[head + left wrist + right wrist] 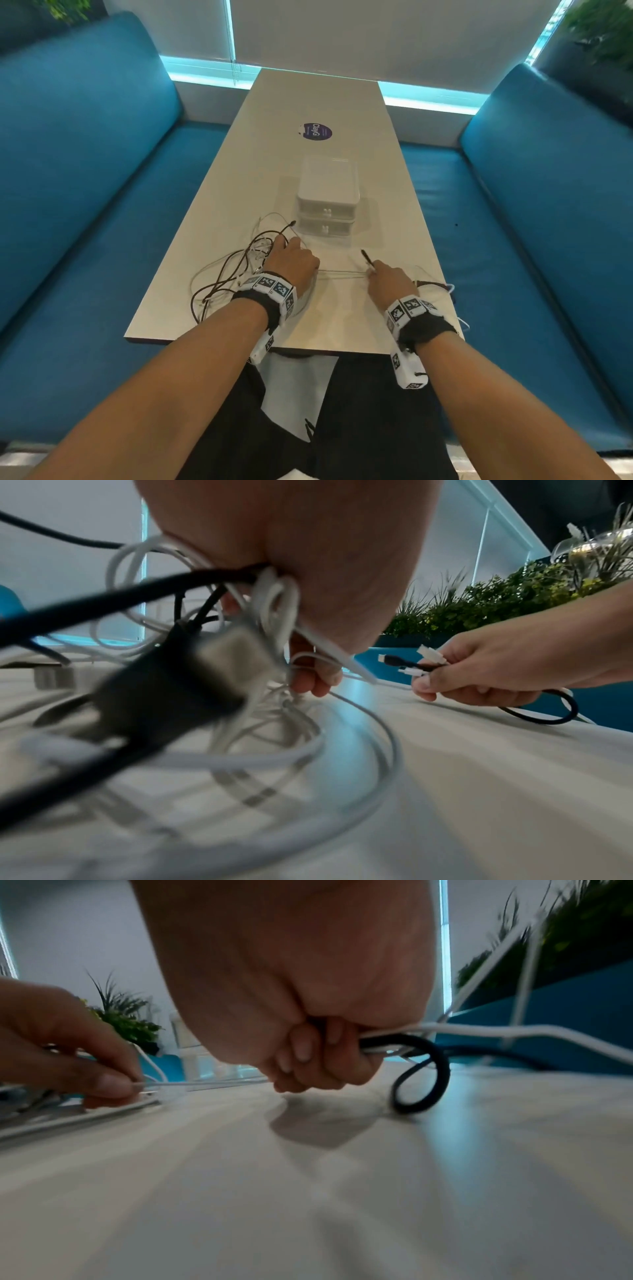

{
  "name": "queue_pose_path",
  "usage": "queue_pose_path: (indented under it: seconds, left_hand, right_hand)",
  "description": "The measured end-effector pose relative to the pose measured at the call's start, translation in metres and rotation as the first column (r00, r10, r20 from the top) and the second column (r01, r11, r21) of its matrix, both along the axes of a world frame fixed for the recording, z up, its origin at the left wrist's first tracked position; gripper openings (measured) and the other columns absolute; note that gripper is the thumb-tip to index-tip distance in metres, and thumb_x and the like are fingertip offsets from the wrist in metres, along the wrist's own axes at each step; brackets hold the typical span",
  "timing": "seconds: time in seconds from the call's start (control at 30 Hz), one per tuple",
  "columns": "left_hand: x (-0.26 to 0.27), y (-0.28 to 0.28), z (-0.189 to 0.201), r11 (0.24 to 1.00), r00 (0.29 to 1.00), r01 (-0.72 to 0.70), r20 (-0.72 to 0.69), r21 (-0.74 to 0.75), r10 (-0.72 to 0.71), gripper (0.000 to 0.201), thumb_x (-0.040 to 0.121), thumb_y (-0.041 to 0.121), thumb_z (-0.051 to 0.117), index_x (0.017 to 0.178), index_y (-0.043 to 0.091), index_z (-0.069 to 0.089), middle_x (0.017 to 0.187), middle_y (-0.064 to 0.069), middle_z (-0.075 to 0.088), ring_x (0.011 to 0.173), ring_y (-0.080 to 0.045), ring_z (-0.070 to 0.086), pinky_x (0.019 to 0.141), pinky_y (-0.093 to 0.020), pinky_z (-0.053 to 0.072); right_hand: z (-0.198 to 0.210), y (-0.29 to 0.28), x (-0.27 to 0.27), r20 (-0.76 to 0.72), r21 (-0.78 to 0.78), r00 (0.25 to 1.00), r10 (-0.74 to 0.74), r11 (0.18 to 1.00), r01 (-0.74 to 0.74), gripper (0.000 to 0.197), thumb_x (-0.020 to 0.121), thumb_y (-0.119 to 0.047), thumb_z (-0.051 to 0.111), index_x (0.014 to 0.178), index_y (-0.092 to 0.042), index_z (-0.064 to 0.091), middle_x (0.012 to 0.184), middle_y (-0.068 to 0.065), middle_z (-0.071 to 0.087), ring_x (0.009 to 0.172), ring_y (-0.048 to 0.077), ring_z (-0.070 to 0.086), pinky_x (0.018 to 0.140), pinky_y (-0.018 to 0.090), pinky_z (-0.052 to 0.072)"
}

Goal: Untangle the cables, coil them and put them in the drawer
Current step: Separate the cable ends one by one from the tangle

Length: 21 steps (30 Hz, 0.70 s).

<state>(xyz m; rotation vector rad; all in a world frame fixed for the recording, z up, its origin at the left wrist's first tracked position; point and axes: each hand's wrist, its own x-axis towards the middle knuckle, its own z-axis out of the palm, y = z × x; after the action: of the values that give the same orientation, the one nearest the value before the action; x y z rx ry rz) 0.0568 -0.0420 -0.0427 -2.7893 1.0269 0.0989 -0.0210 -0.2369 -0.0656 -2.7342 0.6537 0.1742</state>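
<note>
A tangle of black and white cables (233,274) lies at the near left of the white table (325,102). My left hand (291,260) rests in the tangle and pinches white cables (284,610) between thumb and fingers. My right hand (387,277) grips a bundle of cable ends (411,664), one black and two white, with the black plug (365,256) sticking out forward. Two white strands (342,273) stretch taut between the hands. A black loop (421,1074) hangs behind the right fist. The white two-drawer box (327,202) stands just beyond, both drawers closed.
A purple round sticker (318,132) lies further up the table. Blue sofas (85,171) flank the table on both sides. Plants (514,593) stand behind the sofas. The table's near edge (308,347) is close under my wrists.
</note>
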Motion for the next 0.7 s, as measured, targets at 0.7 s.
queue_pose_path:
  seconds: [0.7]
  left_hand:
    - [-0.014,-0.009,0.001,0.998,0.997,0.054,0.059,-0.025,-0.052,0.025,0.095,0.023,0.045,0.097,0.026,0.070,0.089,0.007,0.067,0.105,-0.024,0.045,0.093,-0.045,0.027]
  right_hand:
    - [0.011,0.050,0.009,0.254,0.199,0.930,0.267,0.926,-0.321,0.032,0.102,-0.025,0.040,0.129,-0.014,0.054,0.103,0.016,0.070,0.094,0.035,0.063,0.078,0.038,0.048]
